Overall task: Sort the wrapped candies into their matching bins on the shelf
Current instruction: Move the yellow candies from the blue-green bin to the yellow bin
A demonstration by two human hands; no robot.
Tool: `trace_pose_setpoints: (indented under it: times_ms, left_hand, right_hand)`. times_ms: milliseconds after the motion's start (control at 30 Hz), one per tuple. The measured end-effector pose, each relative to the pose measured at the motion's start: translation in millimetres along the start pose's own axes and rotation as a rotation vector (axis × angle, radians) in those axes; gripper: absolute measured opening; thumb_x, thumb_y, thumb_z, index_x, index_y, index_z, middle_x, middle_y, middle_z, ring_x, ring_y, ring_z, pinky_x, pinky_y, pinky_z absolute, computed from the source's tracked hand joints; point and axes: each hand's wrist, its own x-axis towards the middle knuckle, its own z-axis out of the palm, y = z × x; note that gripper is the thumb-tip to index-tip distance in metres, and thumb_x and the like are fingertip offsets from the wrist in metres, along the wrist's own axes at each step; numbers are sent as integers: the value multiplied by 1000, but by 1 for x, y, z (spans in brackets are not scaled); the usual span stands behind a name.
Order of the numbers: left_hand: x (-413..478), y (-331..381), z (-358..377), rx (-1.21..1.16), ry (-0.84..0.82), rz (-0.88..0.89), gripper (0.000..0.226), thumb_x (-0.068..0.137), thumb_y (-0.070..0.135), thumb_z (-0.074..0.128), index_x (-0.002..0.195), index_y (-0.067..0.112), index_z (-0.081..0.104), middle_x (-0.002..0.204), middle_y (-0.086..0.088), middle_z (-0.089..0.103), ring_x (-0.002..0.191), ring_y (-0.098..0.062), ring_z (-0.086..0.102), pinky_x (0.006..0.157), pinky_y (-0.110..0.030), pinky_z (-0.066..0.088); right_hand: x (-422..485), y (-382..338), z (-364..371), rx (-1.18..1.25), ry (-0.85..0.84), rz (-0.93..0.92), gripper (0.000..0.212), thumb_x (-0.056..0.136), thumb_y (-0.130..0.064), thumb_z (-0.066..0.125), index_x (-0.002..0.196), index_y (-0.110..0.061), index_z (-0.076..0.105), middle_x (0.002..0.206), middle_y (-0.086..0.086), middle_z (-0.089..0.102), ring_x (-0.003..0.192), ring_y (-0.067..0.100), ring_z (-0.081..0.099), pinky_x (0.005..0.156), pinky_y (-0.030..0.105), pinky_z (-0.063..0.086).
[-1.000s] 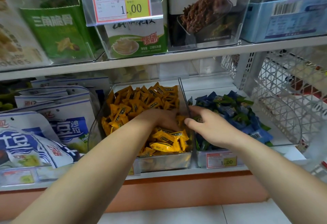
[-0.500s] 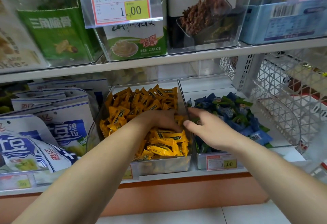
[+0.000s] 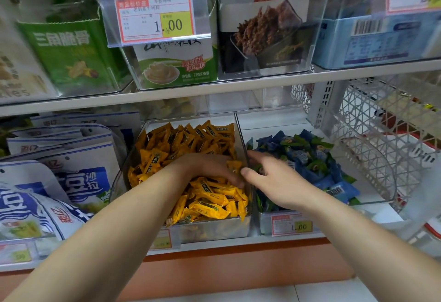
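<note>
On our lower shelf (image 3: 381, 213) we find 2 clear bins touching side by side, the yellow-candy bin (image 3: 214, 230) left of the blue-candy bin (image 3: 377, 177), with white-and-blue snack bags (image 3: 78, 182) just beside them at left.

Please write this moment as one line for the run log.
phase: sorting | left hand: fingers buried among yellow candies, grip unclear | right hand: open, over blue and green candies

Two candy bins stand side by side on the lower shelf. The left bin (image 3: 214, 229) holds wrapped candies (image 3: 191, 139), with the left hand (image 3: 210, 168) on them. The right bin (image 3: 263, 224) holds other candies (image 3: 305, 153), with the right hand (image 3: 274, 182) over them. Snack bags (image 3: 71, 177) lie to the left, a wire basket (image 3: 381, 122) to the right. Snack boxes (image 3: 176, 63) stand on the upper shelf (image 3: 214, 89).
</note>
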Motion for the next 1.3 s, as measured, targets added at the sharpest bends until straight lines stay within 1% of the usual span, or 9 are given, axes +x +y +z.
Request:
trace_pose_setpoints:
  times_ms: [133, 200, 367, 500, 700, 833, 933, 1133, 1300]
  left_hand:
    - [0, 2, 1, 29, 98, 44, 17, 79, 36, 77, 68, 46, 68, 72, 22, 66, 73, 5, 61, 71, -25, 42]
    - [-4, 2, -1, -4, 106, 67, 12, 71, 40, 76, 67, 49, 69, 74, 22, 69, 72, 5, 63, 76, -25, 46]
    - [-17, 4, -16, -226, 317, 143, 9, 74, 33, 78, 77, 41, 74, 85, 14, 74, 82, -4, 70, 79, -30, 50]
    - [-27, 12, -32, -346, 498, 114, 23, 60, 44, 83, 79, 31, 77, 88, 4, 76, 87, -17, 72, 80, -32, 54]
    - [-50, 6, -46, -394, 614, 145, 24, 68, 34, 87, 87, 26, 75, 89, 6, 77, 89, -15, 72, 77, -29, 53]
    - [-64, -4, -51, -422, 680, 45, 68, 58, 50, 91, 117, 25, 68, 110, 4, 72, 107, -20, 66, 75, -28, 55]
    - [-75, -7, -53, -451, 711, -51, 104, 56, 60, 88, 144, 25, 44, 130, 8, 53, 125, -22, 48, 93, -36, 43]
    - [-95, -15, -56, -331, 844, 42, 40, 71, 50, 83, 106, 44, 64, 122, 11, 63, 112, -15, 57, 88, -29, 44]
    - [-109, -18, -40, -307, 876, 71, 53, 75, 42, 83, 122, 30, 62, 109, 13, 72, 102, -8, 66, 86, -24, 51]
  right_hand:
    - [0, 3, 1, 22, 17, -4, 53, 98, -47, 50, 146, -24, 44, 126, -17, 52, 121, 6, 49, 86, 4, 32]
    - [0, 2, 0, 31, 31, -9, 48, 98, -47, 51, 141, -26, 49, 116, -21, 48, 107, -1, 47, 74, 0, 31]
    - [1, -1, -1, 41, 10, -23, 44, 96, -50, 49, 136, -34, 52, 127, -13, 60, 114, 8, 56, 89, 22, 44]
    - [0, -2, -1, 31, 28, -4, 39, 96, -49, 51, 130, -31, 56, 115, -15, 61, 100, 6, 56, 77, 15, 42]
    - [-2, -7, -3, -9, 7, 32, 39, 96, -51, 50, 127, -27, 57, 122, 0, 66, 105, 17, 61, 87, 34, 51]
    - [-4, -11, -6, -35, -10, 54, 42, 96, -52, 50, 128, -25, 56, 121, 3, 66, 107, 20, 61, 92, 41, 52]
    - [-4, -12, -7, -48, -6, 63, 45, 96, -53, 49, 130, -24, 55, 124, 4, 65, 109, 21, 60, 93, 42, 52]
    - [-8, -17, -9, -122, 7, 92, 49, 95, -60, 46, 132, -28, 53, 124, 1, 65, 110, 21, 60, 90, 45, 53]
    - [-14, -28, -6, -305, 244, -31, 53, 92, -59, 50, 137, -30, 52, 131, -1, 57, 116, 22, 57, 85, 40, 53]
